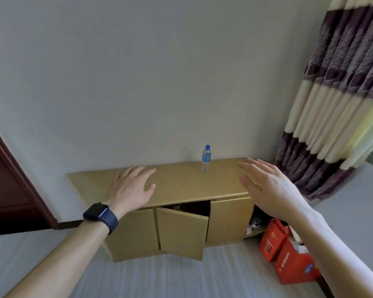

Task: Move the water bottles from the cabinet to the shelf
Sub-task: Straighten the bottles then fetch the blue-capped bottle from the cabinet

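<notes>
Reaching out with both hands empty, left hand point(131, 187) and right hand point(267, 186) fingers spread wide, one water bottle point(205, 159) upright on the cabinet point(181, 186) top, middle door point(182, 232) ajar, no shelf visible, task looks barely begun.

The cabinet point(181, 186) is showing a matt, tan, wood-like surface, smooth across its top and doors. The water bottle point(205, 160) is looking like clear glossy plastic with a blue plastic cap. The curtain point(340, 82) is hanging as textured woven cloth. The red boxes point(289, 257) are appearing as slightly glossy printed card. The watch point(99, 214) is showing a glossy dark face and a matt strap
</notes>
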Available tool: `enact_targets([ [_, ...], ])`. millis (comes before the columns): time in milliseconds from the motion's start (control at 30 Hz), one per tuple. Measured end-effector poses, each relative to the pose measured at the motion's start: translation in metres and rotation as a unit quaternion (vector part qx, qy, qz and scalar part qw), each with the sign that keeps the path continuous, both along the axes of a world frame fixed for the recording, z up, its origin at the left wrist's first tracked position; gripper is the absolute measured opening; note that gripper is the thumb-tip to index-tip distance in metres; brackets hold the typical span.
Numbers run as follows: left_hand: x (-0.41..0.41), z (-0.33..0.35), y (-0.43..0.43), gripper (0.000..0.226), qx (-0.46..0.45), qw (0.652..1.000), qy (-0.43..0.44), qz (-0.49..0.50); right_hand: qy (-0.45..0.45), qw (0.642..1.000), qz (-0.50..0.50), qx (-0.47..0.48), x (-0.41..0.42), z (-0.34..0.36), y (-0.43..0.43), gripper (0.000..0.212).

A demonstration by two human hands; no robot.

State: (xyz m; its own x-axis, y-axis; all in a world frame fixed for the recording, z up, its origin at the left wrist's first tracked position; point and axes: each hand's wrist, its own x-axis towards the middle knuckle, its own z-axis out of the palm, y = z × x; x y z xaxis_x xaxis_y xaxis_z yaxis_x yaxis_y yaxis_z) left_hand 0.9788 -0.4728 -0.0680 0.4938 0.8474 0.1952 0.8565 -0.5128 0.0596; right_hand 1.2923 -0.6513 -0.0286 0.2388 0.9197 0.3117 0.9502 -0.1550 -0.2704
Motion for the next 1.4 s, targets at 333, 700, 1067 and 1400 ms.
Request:
enact_targets([
  [333,0.107,-0.134,0.186,0.058,-0.160,0.986,0.048,0.004,0.061,0.992,0.001,-0.107,0.059,-0.096,0.192,0.044],
  [700,0.204,-0.300,0.394,0.051,-0.401,0.900,0.158,-0.065,0.136,0.887,-0.039,-0.439,0.153,-0.214,0.453,0.055],
  [1067,0.249,-0.425,0.477,0.081,-0.397,0.906,0.145,-0.032,0.120,0.934,-0.244,-0.231,0.191,-0.296,0.654,0.035],
  [1400,0.263,-0.441,0.469,0.100,-0.404,0.893,0.196,-0.009,0.045,0.955,-0.208,-0.207,0.206,-0.314,0.658,0.031],
])
